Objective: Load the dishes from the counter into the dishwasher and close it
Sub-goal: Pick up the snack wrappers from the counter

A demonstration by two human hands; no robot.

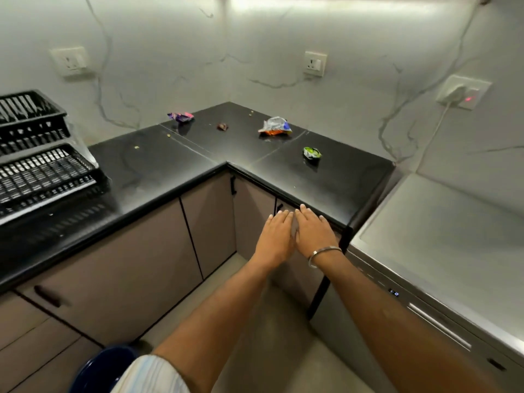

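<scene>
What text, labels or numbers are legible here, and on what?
Nothing reads cleanly.
Dishwasher front display: small lit characters, too small and blurred to read.
Silver-orange wrapper, purple wrapper, green wrapper: crumpled, print unreadable.
Wall switch: red light only, no text.

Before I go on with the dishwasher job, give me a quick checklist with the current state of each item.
1. Both hands free: ok, left hand and right hand are flat and hold nothing.
2. Dishwasher door shut: ok.
3. Dishes on counter: not ok, none visible, only wrappers such as the green one.
4. Dish rack: no dishes visible in it.
5. Dishwasher loaded: cannot tell, inside hidden.
</scene>
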